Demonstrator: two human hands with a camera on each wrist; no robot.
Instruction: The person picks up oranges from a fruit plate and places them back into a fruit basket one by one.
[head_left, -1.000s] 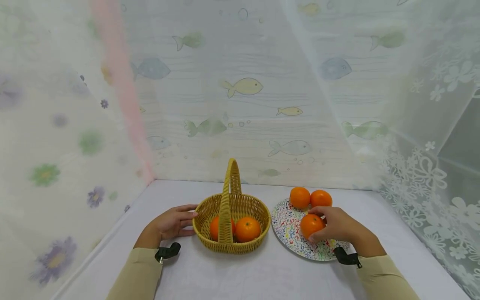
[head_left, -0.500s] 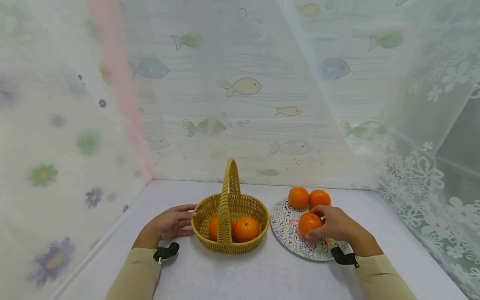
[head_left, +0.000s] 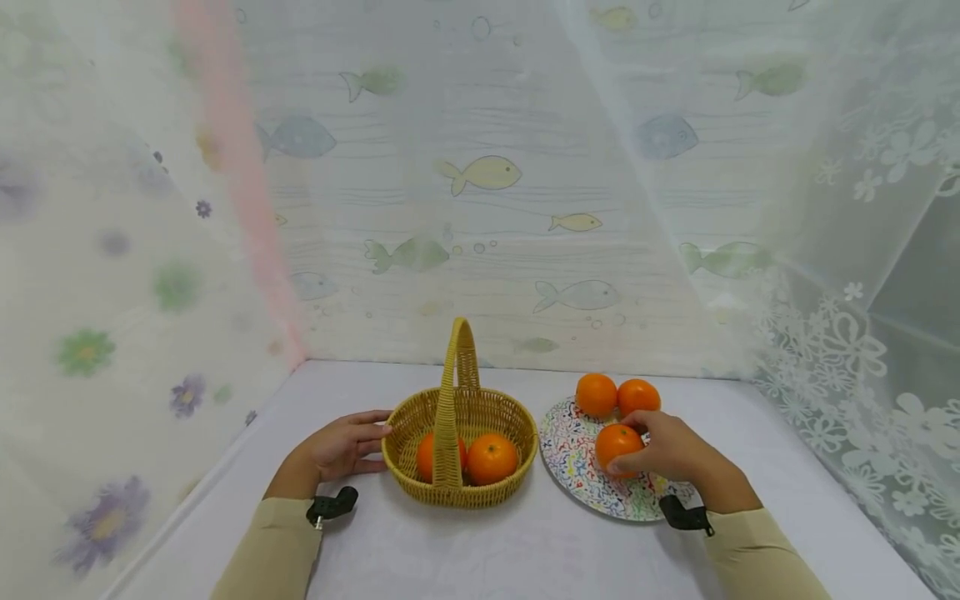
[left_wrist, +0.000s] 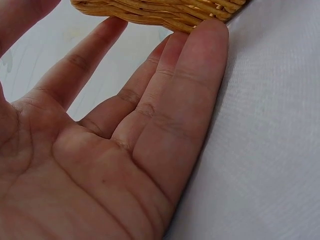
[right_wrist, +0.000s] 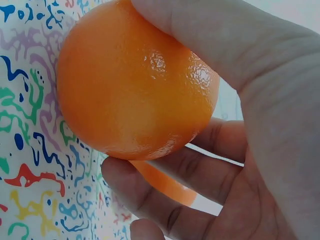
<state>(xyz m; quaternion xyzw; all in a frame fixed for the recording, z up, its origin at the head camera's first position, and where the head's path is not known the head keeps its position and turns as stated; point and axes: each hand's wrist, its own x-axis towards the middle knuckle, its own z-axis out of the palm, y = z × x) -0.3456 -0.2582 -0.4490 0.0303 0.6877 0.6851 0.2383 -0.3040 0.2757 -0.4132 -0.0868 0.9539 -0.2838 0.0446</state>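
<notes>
My right hand (head_left: 671,452) grips an orange (head_left: 618,448) between thumb and fingers, over the speckled round plate (head_left: 573,479). In the right wrist view the thumb lies across one side of that orange (right_wrist: 130,85) and the fingers curl along the other. My left hand (head_left: 341,450) touches the left rim of a yellow wicker basket (head_left: 480,497) with its fingertips, the fingers fairly straight. The left wrist view has those fingertips against the basket's weave (left_wrist: 160,12). Inside the basket lie two oranges (head_left: 492,459), one partly hidden behind the handle.
Two more oranges (head_left: 597,395) sit side by side at the plate's back edge. A white cloth (head_left: 495,554) covers the table. Printed curtains (head_left: 420,208) hang behind and along both sides. The basket's tall handle (head_left: 447,392) arches above its rim.
The right hand and its orange have shifted very slightly left over the plate, and the thumb sits further across the fruit. The left hand stays at the basket rim.
</notes>
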